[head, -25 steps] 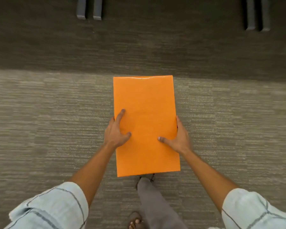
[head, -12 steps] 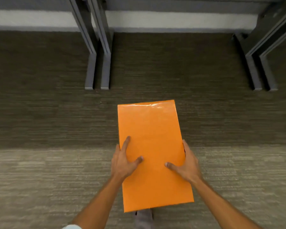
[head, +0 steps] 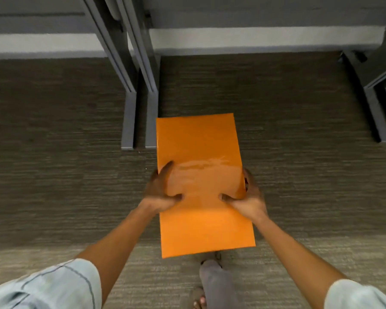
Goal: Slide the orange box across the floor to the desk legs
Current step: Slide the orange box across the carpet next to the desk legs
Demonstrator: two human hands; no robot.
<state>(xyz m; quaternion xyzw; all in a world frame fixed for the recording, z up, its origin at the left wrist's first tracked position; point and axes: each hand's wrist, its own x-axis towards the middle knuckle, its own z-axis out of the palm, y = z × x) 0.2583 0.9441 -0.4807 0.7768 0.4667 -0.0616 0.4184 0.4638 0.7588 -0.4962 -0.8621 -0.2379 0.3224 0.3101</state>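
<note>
Orange box flat on carpet floor, centre of frame, long axis pointing up-frame. Far left corner just beside foot of desk legs; contact unclear. Left hand and right hand clamped on box sides, thumbs on top. Second leg pair at right edge, well apart.

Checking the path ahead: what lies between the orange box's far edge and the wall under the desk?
In the head view, only bare dark carpet lies between the orange box and the wall.
</note>
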